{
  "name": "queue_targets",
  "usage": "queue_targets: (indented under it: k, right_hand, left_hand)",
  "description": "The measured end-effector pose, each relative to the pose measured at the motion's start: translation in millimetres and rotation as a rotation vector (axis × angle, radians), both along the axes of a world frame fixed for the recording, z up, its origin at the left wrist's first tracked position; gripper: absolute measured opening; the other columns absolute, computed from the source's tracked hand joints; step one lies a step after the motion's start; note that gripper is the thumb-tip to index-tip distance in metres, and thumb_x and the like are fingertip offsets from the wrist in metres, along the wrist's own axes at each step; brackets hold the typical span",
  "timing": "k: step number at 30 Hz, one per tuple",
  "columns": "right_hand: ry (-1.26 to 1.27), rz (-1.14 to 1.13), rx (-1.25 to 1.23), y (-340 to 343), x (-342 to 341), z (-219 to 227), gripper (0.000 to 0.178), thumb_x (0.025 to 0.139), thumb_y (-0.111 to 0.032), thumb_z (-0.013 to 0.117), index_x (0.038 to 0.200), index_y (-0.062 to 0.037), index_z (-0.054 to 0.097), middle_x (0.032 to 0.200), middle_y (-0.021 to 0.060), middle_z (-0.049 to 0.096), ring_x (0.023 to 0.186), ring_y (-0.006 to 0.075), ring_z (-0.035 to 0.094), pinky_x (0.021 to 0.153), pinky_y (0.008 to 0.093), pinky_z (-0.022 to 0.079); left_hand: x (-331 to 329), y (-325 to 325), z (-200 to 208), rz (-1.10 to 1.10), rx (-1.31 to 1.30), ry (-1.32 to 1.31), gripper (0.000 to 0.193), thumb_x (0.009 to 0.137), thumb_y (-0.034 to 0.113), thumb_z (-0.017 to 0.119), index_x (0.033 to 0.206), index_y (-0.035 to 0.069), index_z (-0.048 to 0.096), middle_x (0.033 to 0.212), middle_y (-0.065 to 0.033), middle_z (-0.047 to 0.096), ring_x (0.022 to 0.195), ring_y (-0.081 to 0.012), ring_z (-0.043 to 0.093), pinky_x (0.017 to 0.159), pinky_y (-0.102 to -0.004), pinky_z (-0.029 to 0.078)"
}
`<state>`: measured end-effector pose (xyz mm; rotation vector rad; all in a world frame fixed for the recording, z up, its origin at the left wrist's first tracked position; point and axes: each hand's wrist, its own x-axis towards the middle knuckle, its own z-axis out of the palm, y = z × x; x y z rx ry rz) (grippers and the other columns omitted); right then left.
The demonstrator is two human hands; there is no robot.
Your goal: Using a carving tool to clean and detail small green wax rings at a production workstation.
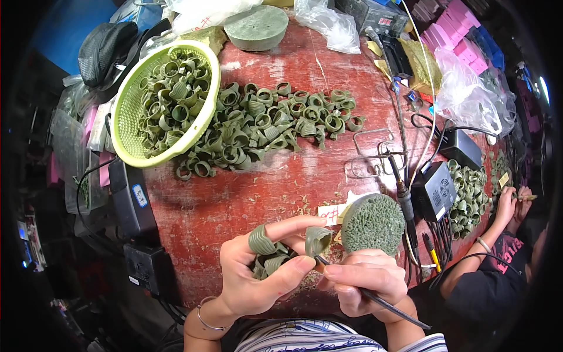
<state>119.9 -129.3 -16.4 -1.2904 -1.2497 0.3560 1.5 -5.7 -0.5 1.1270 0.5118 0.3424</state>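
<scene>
My left hand [246, 276] pinches a green wax-like ring [318, 239] between thumb and forefinger. A second ribbed ring [260, 239] sits around one of its fingers, and several more rings [273, 264] are tucked in the palm. Closed around a thin dark pen-like tool [392, 306], my right hand [372, 278] brings its tip against the lower edge of the pinched ring; whether it touches is hard to tell. Just beyond my right hand is a round green block [374, 224] with a rough, pitted top.
At the left a yellow-green basket [212, 120] of similar rings leans beside a loose pile [264, 120]. Farther back lies a smooth green disc [256, 27]. Black boxes [434, 190], cables and a corded pen-like tool [404, 196] stand at the right, near another person's hands [509, 202].
</scene>
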Motion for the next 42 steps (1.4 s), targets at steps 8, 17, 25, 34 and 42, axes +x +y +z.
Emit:
queue_targets:
  k: [8,17,25,34,42]
  right_hand:
    - [-0.040,-0.098,-0.010,-5.3,0.3,0.1,0.033,0.072,0.002,0.067,0.103,0.0065,0.057,0.064,0.0069,0.060,0.052,0.0172,0.059,0.047,0.0261,0.047]
    - [0.128,-0.114,-0.013,0.8,-1.2,-3.7,0.019,0.077,-0.003,0.065,0.094,0.0031,0.060,0.070,0.0109,0.064,0.057,0.0201,0.063,0.050,0.0274,0.050]
    - [0.120,-0.104,0.042,-0.8,-0.4,-4.3,0.013,0.079,-0.003,0.062,0.091,0.0017,0.060,0.077,0.0117,0.064,0.064,0.0226,0.063,0.057,0.0305,0.052]
    - [0.169,-0.114,-0.046,0.2,1.9,-0.2,0.012,0.083,-0.005,0.056,0.093,0.0014,0.057,0.078,0.0137,0.063,0.066,0.0231,0.062,0.058,0.0296,0.050]
    - [-0.115,-0.098,-0.005,0.2,7.1,2.5,0.016,0.079,-0.001,0.060,0.094,0.0021,0.057,0.079,0.0149,0.061,0.065,0.0241,0.061,0.052,0.0298,0.050]
  left_hand:
    - [3.2,-5.2,-1.1,0.087,-0.035,-0.008,0.038,0.077,0.007,0.060,0.110,-0.009,0.052,0.075,-0.0070,0.061,0.054,-0.0033,0.048,0.048,-0.0161,0.036]
    - [-1.5,-1.0,2.3,0.026,0.015,0.043,0.034,0.077,-0.002,0.060,0.111,-0.004,0.056,0.073,-0.0013,0.059,0.057,-0.0014,0.048,0.052,-0.0164,0.039]
    - [2.9,-3.9,4.6,0.102,-0.019,0.088,0.036,0.074,0.006,0.060,0.104,-0.012,0.055,0.068,-0.0087,0.060,0.042,-0.0014,0.041,0.034,-0.0150,0.027]
    - [4.7,-4.7,0.6,0.040,0.012,0.067,0.032,0.072,-0.001,0.060,0.103,-0.010,0.057,0.069,-0.0077,0.060,0.043,-0.0010,0.042,0.036,-0.0149,0.028]
    - [2.2,-1.8,0.7,-0.071,0.049,0.109,0.033,0.076,-0.003,0.061,0.109,0.000,0.060,0.074,-0.0018,0.059,0.060,-0.0024,0.049,0.052,-0.0168,0.039]
